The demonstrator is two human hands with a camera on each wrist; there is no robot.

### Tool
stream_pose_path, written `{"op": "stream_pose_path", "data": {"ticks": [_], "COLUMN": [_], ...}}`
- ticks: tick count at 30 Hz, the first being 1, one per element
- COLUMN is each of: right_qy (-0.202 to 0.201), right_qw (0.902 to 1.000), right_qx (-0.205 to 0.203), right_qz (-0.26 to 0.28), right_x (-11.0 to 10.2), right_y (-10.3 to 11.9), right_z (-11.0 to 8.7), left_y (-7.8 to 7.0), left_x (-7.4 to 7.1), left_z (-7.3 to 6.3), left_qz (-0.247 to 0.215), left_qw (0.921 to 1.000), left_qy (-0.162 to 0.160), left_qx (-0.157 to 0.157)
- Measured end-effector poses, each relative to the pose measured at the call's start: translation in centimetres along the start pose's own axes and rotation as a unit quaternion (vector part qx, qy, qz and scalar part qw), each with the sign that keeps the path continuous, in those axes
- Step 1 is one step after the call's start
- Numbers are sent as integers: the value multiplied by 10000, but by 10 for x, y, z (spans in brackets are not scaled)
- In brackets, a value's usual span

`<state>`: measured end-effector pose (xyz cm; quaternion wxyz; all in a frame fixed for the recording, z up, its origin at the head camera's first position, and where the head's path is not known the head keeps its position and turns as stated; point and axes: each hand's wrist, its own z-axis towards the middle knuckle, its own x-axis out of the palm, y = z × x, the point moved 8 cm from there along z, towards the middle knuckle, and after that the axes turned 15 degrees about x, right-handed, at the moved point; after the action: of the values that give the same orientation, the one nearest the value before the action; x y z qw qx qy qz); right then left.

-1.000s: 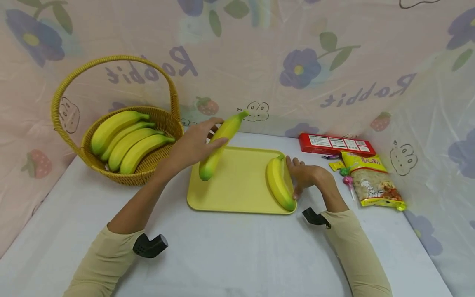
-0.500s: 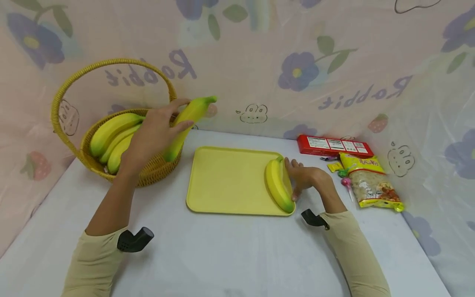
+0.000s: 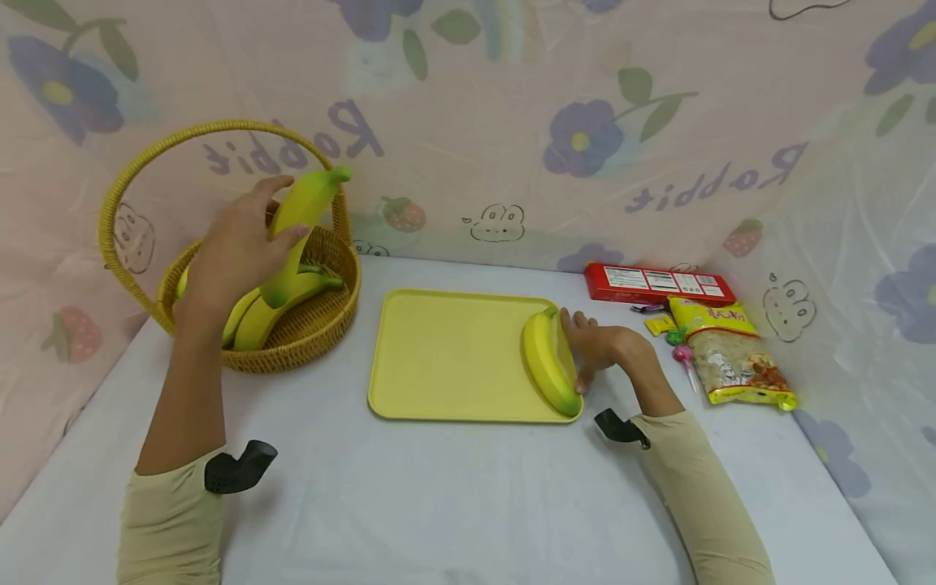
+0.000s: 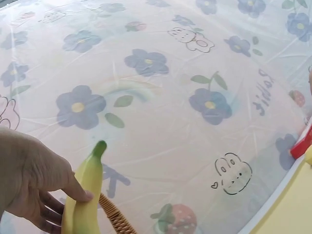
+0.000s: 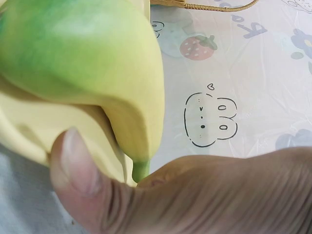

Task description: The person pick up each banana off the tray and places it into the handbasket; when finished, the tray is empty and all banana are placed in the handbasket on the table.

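Observation:
My left hand [image 3: 237,248] grips a yellow banana with green ends [image 3: 303,207] between thumb and fingers, tilted stem up over the wicker basket [image 3: 292,357]. Below it, more bananas [image 3: 281,313] lie inside the basket, partly hidden by the hand. The left wrist view shows the thumb across the held banana [image 4: 85,195]. On the right side of a pale yellow tray [image 3: 446,357] lies another banana [image 3: 544,361]. My right hand [image 3: 595,345] rests at the tray's right edge beside that banana, fingers extended; up close, its thumb [image 5: 78,170] is at the rim.
A tall handle [image 3: 227,126] arches over the basket. Right of the tray are a red box [image 3: 658,284], a yellow food packet [image 3: 731,349], a pink lollipop [image 3: 683,355] and small sweets. A printed curtain [image 3: 453,122] stands behind the white table [image 3: 453,496].
My left hand has carried its banana leftward from over the tray to above the basket. The right hand, the tray and the banana on it have stayed in place.

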<state>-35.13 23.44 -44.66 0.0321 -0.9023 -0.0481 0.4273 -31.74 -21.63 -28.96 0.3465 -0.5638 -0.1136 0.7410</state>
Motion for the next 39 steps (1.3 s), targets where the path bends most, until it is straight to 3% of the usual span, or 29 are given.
{"op": "stream_pose_path", "data": {"ticks": [10, 16, 23, 29, 35, 39], "right_qy": [-14, 24, -24, 58, -39, -8], "right_qw": [10000, 10000, 10000, 10000, 10000, 10000], "right_qx": [-1, 11, 10, 13, -29, -17], "right_qz": [-15, -22, -18, 78, 11, 14], "right_x": [-1, 0, -1, 1, -1, 0], "right_y": [1, 1, 2, 2, 2, 2], "right_z": [0, -1, -2, -3, -2, -2], "left_y": [22, 33, 63, 88, 101, 104], "left_x": [-16, -18, -9, 3, 6, 8], "left_z": [-6, -10, -11, -13, -18, -18], "left_qz": [475, 708, 1042, 1103, 1180, 1352], "left_qw": [9988, 9970, 9924, 9908, 9878, 9853], "left_qy": [-30, -99, 292, 474, 398, 413], "left_qx": [-151, -289, -579, -631, -935, -964]}}
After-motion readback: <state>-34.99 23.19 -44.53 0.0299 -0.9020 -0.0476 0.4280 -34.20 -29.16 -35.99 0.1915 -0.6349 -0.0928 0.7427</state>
